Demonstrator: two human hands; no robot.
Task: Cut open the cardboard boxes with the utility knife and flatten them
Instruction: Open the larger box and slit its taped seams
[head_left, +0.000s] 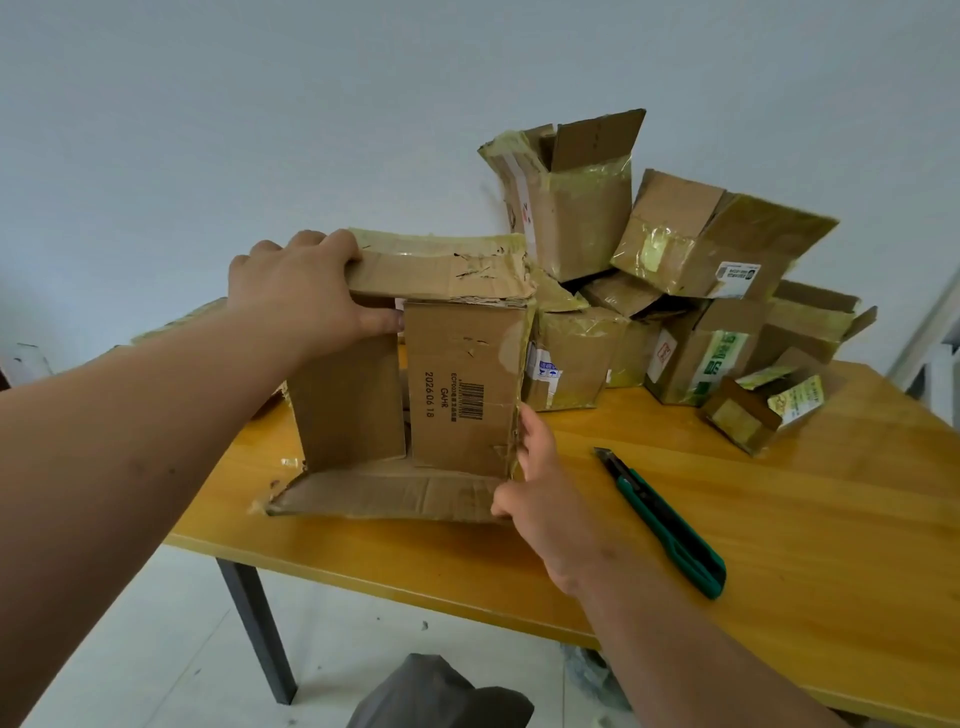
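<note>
An opened brown cardboard box (457, 384) stands on the yellow wooden table (779, 519), flaps spread, a barcode on its front. My left hand (301, 291) grips the top flap at its left end, fingers over the edge and thumb underneath. My right hand (540, 483) holds the box's lower right corner, thumb on the bottom flap and fingers along the torn vertical edge. A green utility knife (670, 525) lies on the table to the right of my right hand, blade end pointing away from me.
A pile of several taped cardboard boxes (675, 270) fills the back right of the table, against a pale wall. Flattened cardboard (176, 322) lies behind my left forearm. The table's dark leg (257, 629) stands on a light tiled floor.
</note>
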